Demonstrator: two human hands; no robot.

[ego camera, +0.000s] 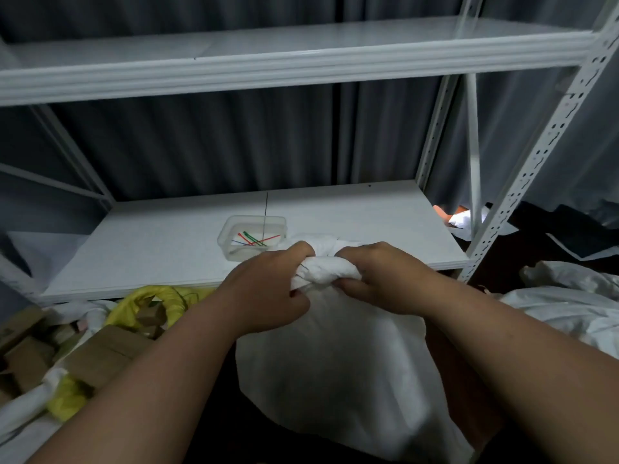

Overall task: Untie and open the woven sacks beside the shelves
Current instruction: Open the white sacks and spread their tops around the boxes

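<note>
The white sack stands just in front of the lower shelf, its neck still knotted, with the left hand and right hand both clamped on the knot, so untying is underway and opening remains.

The room is dim, with a cold bluish-grey cast. The light falls from above and in front, so the lower shelf and the sack look brightest, almost washed out with little weave visible. The curtain behind stays dark, and the floor under the sack is nearly black. A small bright spot glows at the right, behind the post. The forearms cast soft shadows. The picture is soft overall and a little grainy. The wide lens bends the upper shelf and leans the post at the edges.
</note>
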